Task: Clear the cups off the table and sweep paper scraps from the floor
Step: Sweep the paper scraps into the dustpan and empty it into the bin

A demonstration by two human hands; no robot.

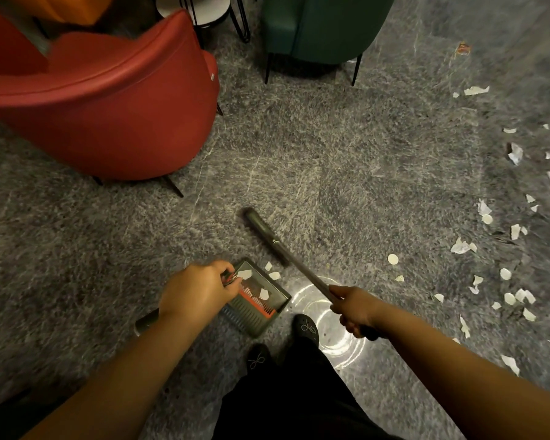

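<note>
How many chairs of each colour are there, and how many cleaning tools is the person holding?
Red chairs: 1
Green chairs: 1
Brooms: 1, in the right hand
Dustpans: 1, in the left hand
Total: 4

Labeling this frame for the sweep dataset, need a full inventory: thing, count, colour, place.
broom: one, dark grey, head on the floor at centre, handle running back to the right hand
dustpan: one, dark grey-green with an orange-red comb strip, on the floor at lower centre, a few scraps inside
paper scraps: many, white, scattered over the floor on the right, a few by the dustpan
red armchair: one, upper left
green armchair: one, top centre
table: one, white top, black wire legs, top edge
floor: grey, marbled
shoes: two, black, bottom centre
left hand: grips the dustpan handle
right hand: grips the broom handle
</note>
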